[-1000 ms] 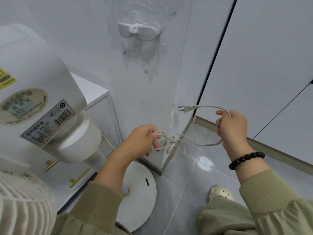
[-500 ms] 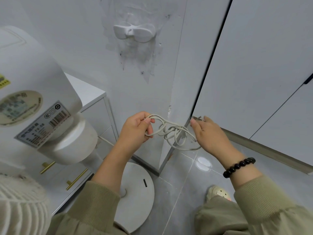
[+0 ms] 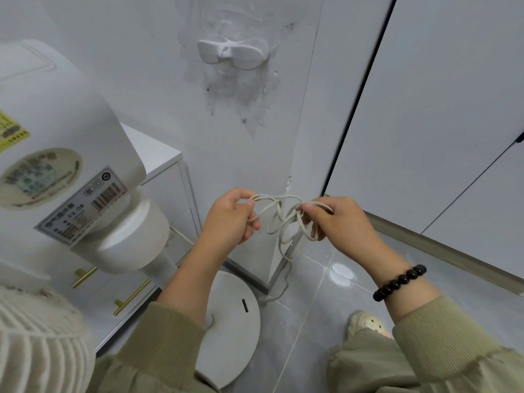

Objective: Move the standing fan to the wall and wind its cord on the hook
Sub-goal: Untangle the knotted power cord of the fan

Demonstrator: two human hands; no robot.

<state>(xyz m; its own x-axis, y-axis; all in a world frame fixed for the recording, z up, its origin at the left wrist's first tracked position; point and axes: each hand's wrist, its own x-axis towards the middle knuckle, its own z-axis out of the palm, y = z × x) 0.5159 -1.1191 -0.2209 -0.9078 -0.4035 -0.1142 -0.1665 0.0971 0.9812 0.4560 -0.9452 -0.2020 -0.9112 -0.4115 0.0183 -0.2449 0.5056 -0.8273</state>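
Note:
The white standing fan's motor housing (image 3: 65,154) fills the left of the view, with its round base (image 3: 232,330) on the floor by the wall. A loosely coiled off-white cord (image 3: 280,219) hangs between my hands in front of the wall corner. My left hand (image 3: 229,217) pinches one side of the coil. My right hand (image 3: 343,222) grips the other side, thumb on the loops. One strand drops from the coil to the floor beside the base. The plug is hidden. A white two-armed hook (image 3: 232,53) sits on the wall above, with no cord on it.
A white drawer cabinet (image 3: 170,180) with brass handles stands behind the fan on the left. White cupboard doors (image 3: 439,109) fill the right. The floor is grey tile (image 3: 312,321), and my shoe (image 3: 365,326) shows at the lower right.
My right hand carried the plug end leftward into the coil, so the plug is hidden now. Both hands rose and came closer, gathering the cord into tighter loops.

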